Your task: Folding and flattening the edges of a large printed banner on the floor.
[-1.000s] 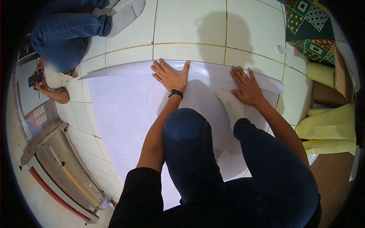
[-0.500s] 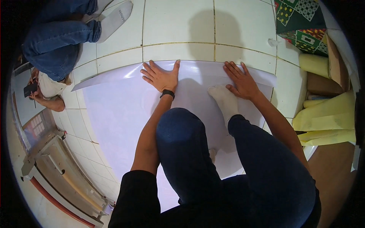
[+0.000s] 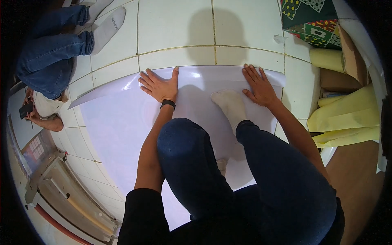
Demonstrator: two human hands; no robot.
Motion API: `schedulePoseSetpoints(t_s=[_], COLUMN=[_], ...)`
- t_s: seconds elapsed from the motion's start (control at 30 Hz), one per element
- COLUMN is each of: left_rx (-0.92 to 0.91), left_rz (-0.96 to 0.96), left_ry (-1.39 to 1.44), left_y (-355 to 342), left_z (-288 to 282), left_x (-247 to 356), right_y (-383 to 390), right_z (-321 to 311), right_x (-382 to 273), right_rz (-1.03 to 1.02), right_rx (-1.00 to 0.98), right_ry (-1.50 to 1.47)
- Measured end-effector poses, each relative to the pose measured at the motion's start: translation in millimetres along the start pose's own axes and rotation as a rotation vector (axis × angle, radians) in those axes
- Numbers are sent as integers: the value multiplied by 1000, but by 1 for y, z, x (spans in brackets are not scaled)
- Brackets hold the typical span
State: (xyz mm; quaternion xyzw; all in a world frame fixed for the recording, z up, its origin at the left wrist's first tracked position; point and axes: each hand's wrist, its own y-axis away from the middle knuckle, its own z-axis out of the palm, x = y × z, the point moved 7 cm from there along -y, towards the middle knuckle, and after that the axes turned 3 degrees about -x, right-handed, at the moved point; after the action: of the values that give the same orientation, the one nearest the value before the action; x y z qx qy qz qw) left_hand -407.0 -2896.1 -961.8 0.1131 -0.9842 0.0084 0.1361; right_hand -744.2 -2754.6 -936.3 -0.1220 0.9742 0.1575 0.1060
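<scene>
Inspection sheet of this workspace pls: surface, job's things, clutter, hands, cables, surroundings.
Surface: white tiled floor
Job's things: pale sheet on the floor, glossy strip along its far edge; socked foot on the sheet
Clutter: small pale scrap beyond the sheet
Hands: left hand and right hand open, fingers on the strip
Cables: nothing seen
Surroundings: co-worker upper left, holding a dark object; rack lower left; yellow material right; patterned cloth upper right

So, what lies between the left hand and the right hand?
Pale sheet beside the left hand and, slightly lower in the picture, a white-socked foot near the right hand, as the head view shows.
</scene>
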Motion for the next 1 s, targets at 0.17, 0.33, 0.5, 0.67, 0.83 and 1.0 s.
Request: schedulePoseSetpoints(t_s=[0.17,0.33,0.5,0.67,0.83,1.0], left_rx=[-4,17,2,17,-16,-11], left_rz=[-2,-8,-21,-1,-25,-12], left_ry=[-4,-22,-20,-22,-48,-54], left_y=[-2,-3,-2,0,-1,1], left_z=[-3,-4,-5,-4,-6,-1], left_x=[0,0,-1,1,-1,6], right_y=[35,76,81,85,38,-25], right_z=[-2,-2,3,-1,-30,-71], right_x=[39,90,93,96,136,179], right_rz=[170,456,479,486,644,712], right_rx=[18,44,106,187,404,773], right_ry=[-15,-4,-88,-71,-207,-338])
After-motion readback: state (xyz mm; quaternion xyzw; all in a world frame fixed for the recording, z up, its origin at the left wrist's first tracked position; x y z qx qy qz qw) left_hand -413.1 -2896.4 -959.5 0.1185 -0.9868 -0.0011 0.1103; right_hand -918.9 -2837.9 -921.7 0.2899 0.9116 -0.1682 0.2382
